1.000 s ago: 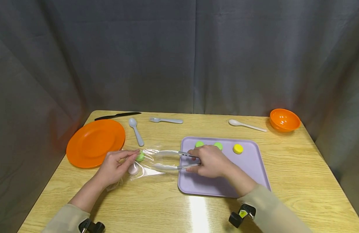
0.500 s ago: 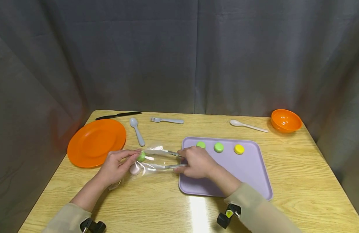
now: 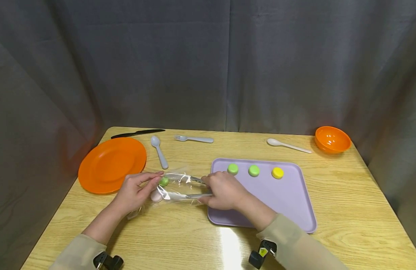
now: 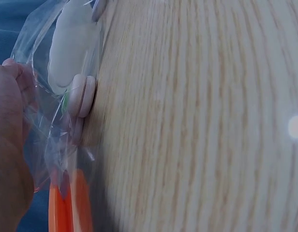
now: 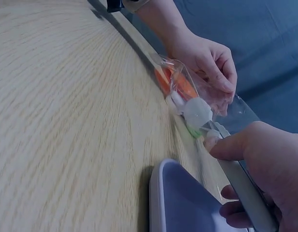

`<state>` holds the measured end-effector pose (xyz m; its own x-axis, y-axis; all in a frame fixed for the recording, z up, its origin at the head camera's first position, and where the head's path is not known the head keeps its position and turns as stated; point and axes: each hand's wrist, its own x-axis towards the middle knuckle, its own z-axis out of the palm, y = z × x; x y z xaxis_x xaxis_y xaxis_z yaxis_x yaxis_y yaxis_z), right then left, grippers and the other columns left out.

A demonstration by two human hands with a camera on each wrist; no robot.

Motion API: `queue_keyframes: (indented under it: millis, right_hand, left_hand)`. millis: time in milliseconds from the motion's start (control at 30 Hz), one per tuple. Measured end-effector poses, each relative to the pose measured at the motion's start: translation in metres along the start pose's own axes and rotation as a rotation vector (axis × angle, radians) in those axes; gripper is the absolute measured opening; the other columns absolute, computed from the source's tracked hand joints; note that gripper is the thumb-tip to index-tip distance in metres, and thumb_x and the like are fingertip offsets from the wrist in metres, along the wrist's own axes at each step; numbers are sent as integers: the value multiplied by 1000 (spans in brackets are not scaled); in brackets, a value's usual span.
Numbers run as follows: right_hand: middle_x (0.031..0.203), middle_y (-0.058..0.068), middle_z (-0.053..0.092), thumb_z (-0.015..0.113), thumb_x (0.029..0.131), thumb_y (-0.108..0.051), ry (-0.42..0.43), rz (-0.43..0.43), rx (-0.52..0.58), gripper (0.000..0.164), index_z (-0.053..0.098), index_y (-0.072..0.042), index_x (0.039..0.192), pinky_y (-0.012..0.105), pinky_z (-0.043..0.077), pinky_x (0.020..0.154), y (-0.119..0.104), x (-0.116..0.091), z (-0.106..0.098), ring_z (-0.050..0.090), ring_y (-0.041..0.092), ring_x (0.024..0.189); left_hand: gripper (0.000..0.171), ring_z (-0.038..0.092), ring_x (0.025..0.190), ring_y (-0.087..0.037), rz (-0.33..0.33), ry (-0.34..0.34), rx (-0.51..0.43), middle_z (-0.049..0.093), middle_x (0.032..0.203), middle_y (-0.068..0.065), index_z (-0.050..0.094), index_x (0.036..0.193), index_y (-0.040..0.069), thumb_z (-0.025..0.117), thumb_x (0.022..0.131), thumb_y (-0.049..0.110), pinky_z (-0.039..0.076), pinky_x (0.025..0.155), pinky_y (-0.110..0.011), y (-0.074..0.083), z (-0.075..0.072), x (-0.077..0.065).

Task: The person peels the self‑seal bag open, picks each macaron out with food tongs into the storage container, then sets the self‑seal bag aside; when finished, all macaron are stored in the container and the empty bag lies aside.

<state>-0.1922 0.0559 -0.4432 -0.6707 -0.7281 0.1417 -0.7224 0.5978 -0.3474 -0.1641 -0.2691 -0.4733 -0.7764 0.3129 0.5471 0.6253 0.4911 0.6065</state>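
Note:
In the head view my left hand [image 3: 135, 191] pinches the upper edge of a clear plastic bag [image 3: 186, 179] between thumb and fingers. Inside the bag lie a green macaron [image 3: 164, 182] and a pale pink macaron [image 3: 156, 196], which also shows on edge as the pink macaron [image 4: 80, 96] in the left wrist view. My right hand [image 3: 225, 190] grips metal tongs [image 3: 198, 195] with white tips. The arms of the tongs are spread apart and reach into the bag. In the right wrist view one white tip [image 5: 197, 112] overlaps the pink macaron.
Under my right hand lies a lilac tray [image 3: 262, 202] bearing two green macarons [image 3: 253, 170] and a yellow macaron [image 3: 277, 173]. An orange plate [image 3: 111, 165], black knife [image 3: 138, 133], grey spoon [image 3: 159, 153] and grey fork [image 3: 194, 139] lie left and behind. A cream spoon [image 3: 289, 145] and orange bowl [image 3: 332, 140] stand right.
My right hand has moved left, pushing the tongs deeper into the bag, and their arms are spread slightly wider. My left hand has stayed nearly still, pinching the bag.

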Motion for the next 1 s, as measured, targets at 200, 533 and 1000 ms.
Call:
queue_keyframes:
  millis: [200, 533, 1000]
  right_hand:
    - [59, -11, 43, 83, 89, -45, 10, 8, -2, 37, 65, -14, 80, 29, 38, 46, -4, 1, 2, 44, 9, 52]
    - [64, -9, 51, 82, 89, -48, 5, 86, -39, 39, 68, -12, 84, 30, 42, 46, -17, 2, 8, 48, 11, 53]
    - [57, -10, 45, 79, 93, -50, 1, 118, 24, 40, 60, -19, 75, 29, 36, 43, -16, 3, 13, 42, 7, 49]
  left_hand:
    - [25, 76, 105, -26, 11, 4, -21, 79, 115, -8, 80, 111, 0, 77, 90, -13, 55, 95, -19, 0, 0, 1]
    - [25, 76, 106, -23, 4, 1, -25, 79, 115, -6, 81, 111, 1, 76, 91, -13, 53, 96, -18, 3, 1, 1]
    - [22, 76, 106, -26, 9, 5, -32, 79, 115, -8, 81, 111, 1, 76, 92, -10, 53, 97, -18, 2, 1, 0]
